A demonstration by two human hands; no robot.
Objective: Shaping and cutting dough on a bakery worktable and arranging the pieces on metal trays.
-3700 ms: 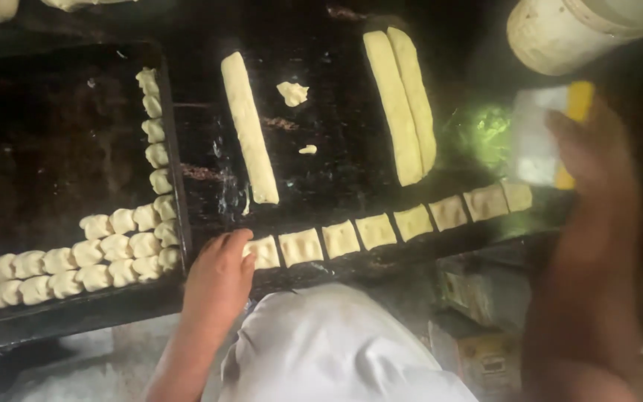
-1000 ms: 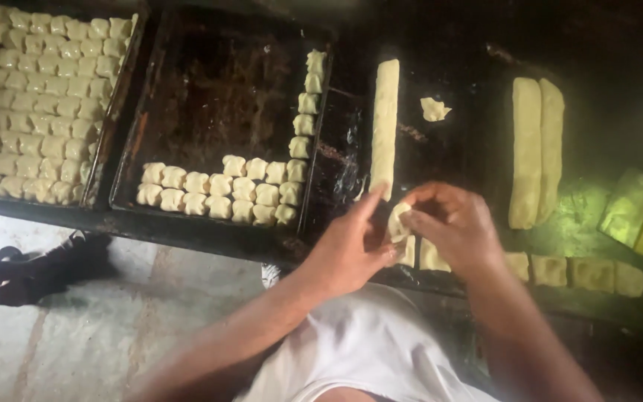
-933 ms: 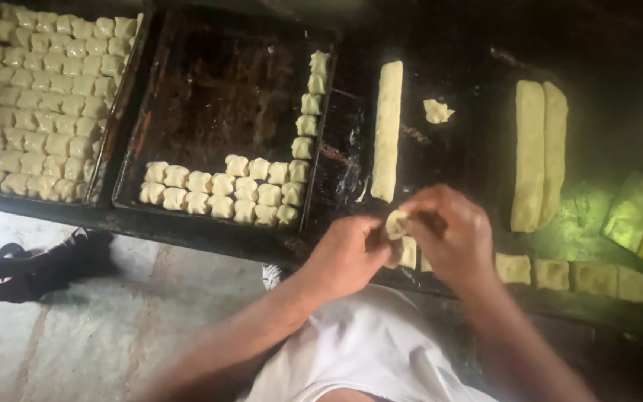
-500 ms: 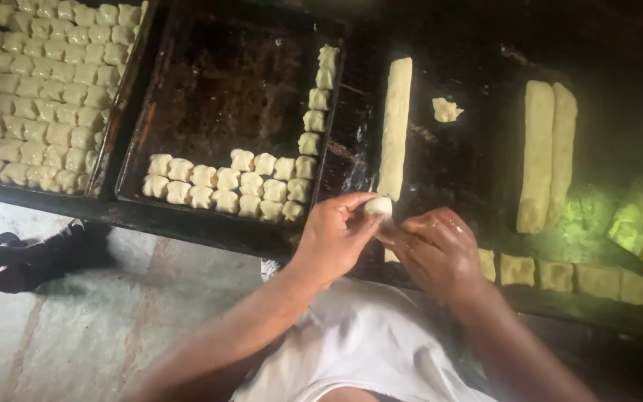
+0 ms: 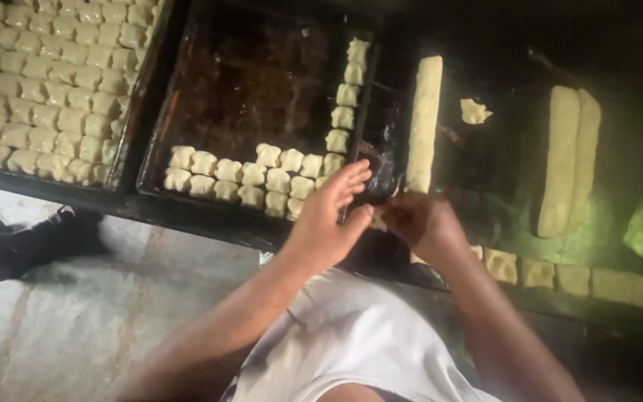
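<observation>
Left hand over tray corner, right hand perhaps pinching dough piece

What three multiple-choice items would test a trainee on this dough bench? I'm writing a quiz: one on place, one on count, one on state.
1. Where is the left hand?
A. at the middle tray's near right corner
B. on the floor
C. on the paired logs

2. How many long dough logs lie on the dark worktop?
A. one
B. three
C. six

3. How full is the far left tray?
A. bare
B. half
C. packed

Answers: 1 A, its fingers lie by the dough pieces there; 2 B, a single log plus a pair; 3 C, rows cover it.
</observation>
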